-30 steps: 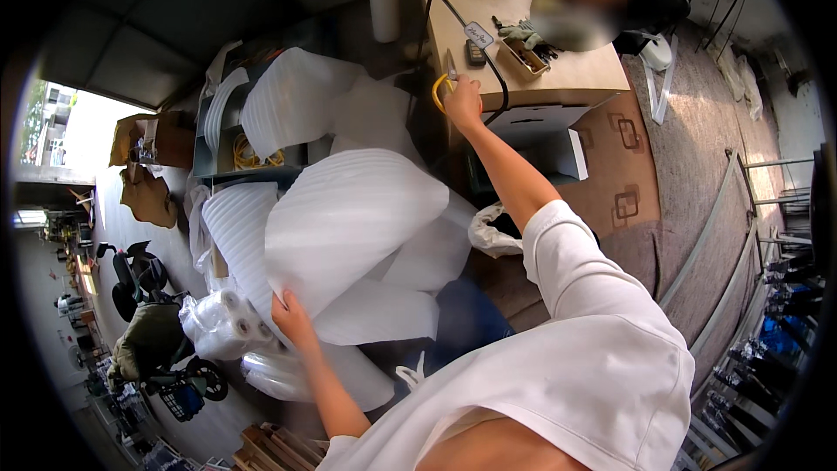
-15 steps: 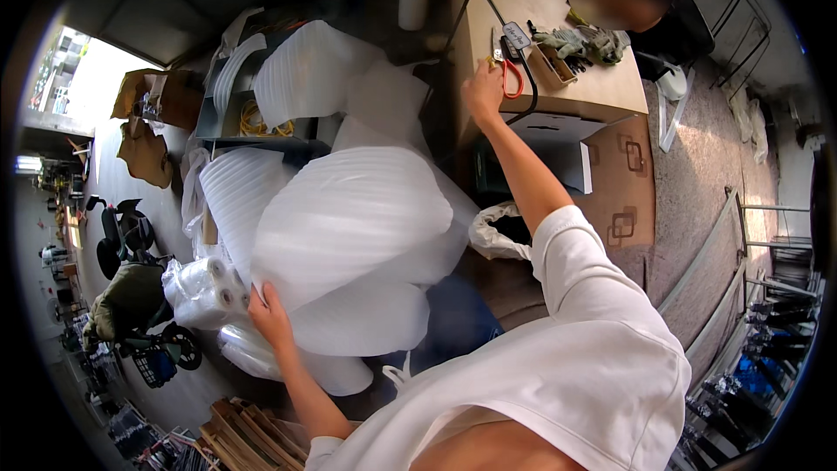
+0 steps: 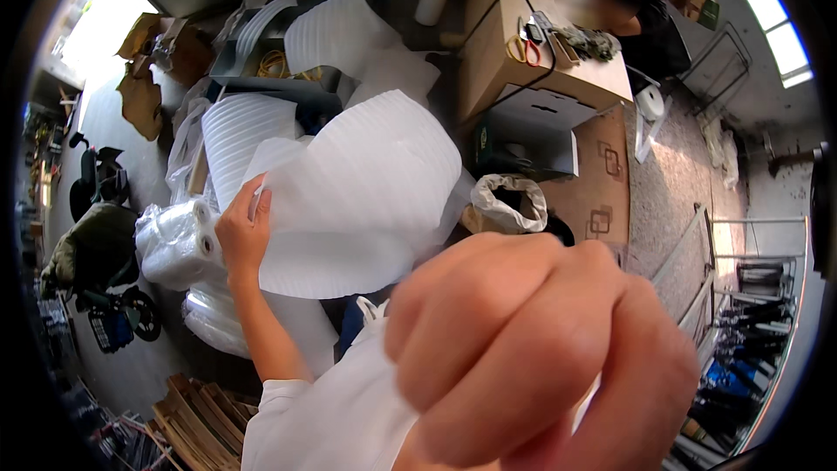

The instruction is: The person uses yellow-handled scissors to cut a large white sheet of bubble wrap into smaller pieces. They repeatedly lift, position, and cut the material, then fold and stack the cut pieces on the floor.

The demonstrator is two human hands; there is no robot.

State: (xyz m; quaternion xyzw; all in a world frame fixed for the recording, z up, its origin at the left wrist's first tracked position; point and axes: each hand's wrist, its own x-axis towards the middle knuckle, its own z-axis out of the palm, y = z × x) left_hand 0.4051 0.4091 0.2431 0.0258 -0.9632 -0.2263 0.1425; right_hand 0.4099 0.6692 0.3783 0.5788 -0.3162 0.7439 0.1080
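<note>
My left hand (image 3: 244, 231) grips the edge of a white foam sheet (image 3: 375, 161) between thumb and fingers. The sheet is ribbed and slightly see-through, and it bulges out to the right over other white foam sheets. Very close to the camera, large and a little blurred, my right hand (image 3: 523, 331) is curled closed. Whatever its fingers may hold is hidden. Scissors (image 3: 525, 51) with red and yellow handles lie on the wooden table (image 3: 497, 35), well away from both hands.
Left of the foam lie plastic-wrapped rolls (image 3: 179, 244), with a small scooter (image 3: 109, 235) beyond. A cloth-rimmed bag (image 3: 510, 201) and an open box (image 3: 527, 135) stand by the table. A co-worker (image 3: 654, 30) sits behind it. Wooden slats (image 3: 196, 414) lie at lower left.
My right hand has left the scissors on the table and come up close to the camera. My left hand has lifted the foam's edge and moved it slightly left and away.
</note>
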